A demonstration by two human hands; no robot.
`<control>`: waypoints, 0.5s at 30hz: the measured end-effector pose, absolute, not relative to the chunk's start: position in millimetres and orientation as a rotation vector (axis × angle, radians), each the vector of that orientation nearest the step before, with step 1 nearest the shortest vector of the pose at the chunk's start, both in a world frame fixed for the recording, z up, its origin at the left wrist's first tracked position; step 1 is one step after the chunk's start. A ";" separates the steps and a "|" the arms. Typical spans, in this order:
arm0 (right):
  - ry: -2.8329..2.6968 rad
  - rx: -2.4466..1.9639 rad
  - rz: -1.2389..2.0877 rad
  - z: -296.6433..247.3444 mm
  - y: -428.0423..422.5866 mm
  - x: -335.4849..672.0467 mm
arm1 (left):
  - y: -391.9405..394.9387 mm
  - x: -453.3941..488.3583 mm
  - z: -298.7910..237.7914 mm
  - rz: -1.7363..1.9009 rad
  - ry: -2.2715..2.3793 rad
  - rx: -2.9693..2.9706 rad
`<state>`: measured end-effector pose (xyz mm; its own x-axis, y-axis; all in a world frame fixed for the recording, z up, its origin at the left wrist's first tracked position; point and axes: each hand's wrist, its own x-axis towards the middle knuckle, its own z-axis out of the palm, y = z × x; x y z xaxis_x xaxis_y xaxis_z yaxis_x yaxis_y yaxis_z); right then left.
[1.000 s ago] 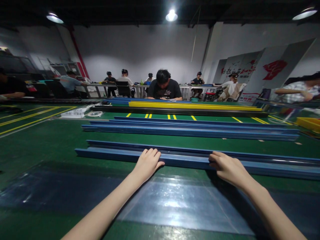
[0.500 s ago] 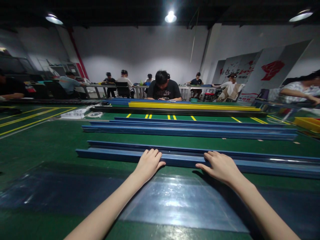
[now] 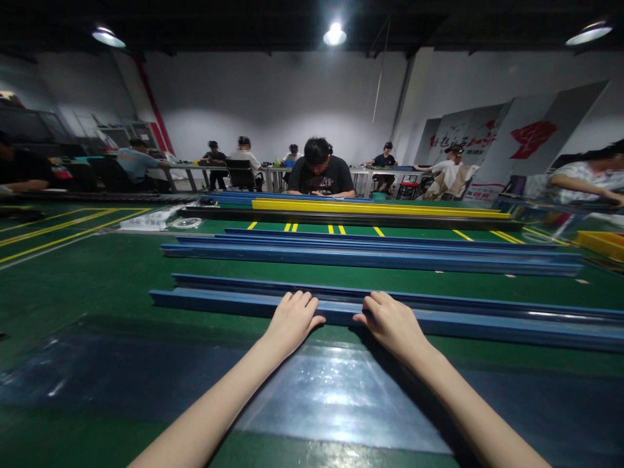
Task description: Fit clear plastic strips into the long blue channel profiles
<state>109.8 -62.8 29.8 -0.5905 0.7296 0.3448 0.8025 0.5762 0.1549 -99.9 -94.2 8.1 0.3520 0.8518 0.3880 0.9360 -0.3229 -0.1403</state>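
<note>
Running left to right beneath both hands (image 3: 295,320), upward-open blue channel (image 3: 338,315).

Pale wall (image 3: 244,91) stands beyond the far edge of the green table (image 3: 107,279). Three lit lamps (image 3: 335,34) hang beneath the dark ceiling (image 3: 219,19). Panels (image 3: 560,117) with red graphics stand toward that edge's right. Black chair (image 3: 241,174): beyond it, left.

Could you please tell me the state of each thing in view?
Near blue channel: lying, open side up
Left hand: fingers bent over its front wall
Right hand: likewise, beside the left
Clear sheet: spread flat, glossy
Farther blue channels: lying side by side
Yellow strip: lying lengthwise
Middle ceiling lamp: lit
</note>
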 end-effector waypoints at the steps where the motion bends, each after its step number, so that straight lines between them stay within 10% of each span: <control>1: -2.562 -1.279 -0.442 29.7 -62.9 109.7 | -94.2 -99.8 8.4 -0.337 -1.581 -2.281; 15: -2.530 -1.414 -0.455 30.0 -63.3 131.6 | -94.1 -98.8 9.4 -0.363 -1.522 -2.282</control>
